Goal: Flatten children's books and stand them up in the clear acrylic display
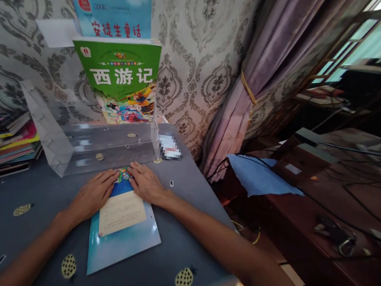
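Observation:
A blue book (pixel 124 248) with a cream text panel (pixel 123 213) lies flat on the table, back cover apparently up. Over its upper left edge rests my left hand (pixel 94 193), its fingers stretched toward the top and lying flat. My right hand (pixel 146 184) lies across the upper right corner, fingers extended and pointing left. Between the two sets of fingertips a colourful patch of the cover shows. Just beyond them stands a clear acrylic book stand (pixel 51 141), holding a green book (pixel 119 68) upright with a light blue book (pixel 115 12) behind it.
A stack of books (pixel 0 143) sits at the left. Beyond the stand's right side lies a blurred-out, phone-like item (pixel 170 147). The grey tablecloth (pixel 36 239) has a pineapple print. Right of the table are a tied curtain (pixel 254 76), a blue cloth (pixel 260 177) and loose cables.

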`<state>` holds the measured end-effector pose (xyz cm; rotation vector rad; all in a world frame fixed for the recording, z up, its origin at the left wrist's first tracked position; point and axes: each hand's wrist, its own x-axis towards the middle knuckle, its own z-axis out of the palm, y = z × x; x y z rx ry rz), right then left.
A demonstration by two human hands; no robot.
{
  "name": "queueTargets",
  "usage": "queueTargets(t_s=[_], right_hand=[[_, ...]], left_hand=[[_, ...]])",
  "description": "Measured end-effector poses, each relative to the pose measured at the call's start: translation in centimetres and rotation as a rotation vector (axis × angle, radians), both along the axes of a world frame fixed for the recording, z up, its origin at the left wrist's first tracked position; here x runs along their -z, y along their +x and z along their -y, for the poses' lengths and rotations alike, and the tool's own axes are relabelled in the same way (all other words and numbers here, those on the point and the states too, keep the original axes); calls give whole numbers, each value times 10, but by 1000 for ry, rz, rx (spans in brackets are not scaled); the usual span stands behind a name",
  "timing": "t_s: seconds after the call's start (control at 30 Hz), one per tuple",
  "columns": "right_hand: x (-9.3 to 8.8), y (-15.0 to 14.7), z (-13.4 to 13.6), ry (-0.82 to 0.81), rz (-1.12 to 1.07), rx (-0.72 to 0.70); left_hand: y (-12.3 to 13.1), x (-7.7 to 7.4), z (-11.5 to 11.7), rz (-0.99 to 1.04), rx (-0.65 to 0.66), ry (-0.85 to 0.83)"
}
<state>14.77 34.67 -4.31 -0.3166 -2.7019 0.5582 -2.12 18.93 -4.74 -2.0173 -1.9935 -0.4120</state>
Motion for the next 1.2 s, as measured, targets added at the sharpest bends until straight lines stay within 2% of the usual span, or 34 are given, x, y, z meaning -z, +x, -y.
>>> queueTargets(t_s=[0.2, 0.37, 0.77, 0.93, 1.2], right_hand=[[2, 5, -8, -33, 6, -65], [2, 19, -9, -64, -9, -49], [8, 21, -16, -31, -23, -82], [14, 18, -22, -85, -52, -105], [15, 16, -21, -62, -36, -104]], left_hand=[[3, 3, 2, 76, -50, -17], [7, 0, 4, 146, -61, -36], [12, -3, 1, 135, -74, -91], [23, -12, -2, 159, 2, -218], [34, -16, -5, 170, 72, -239]])
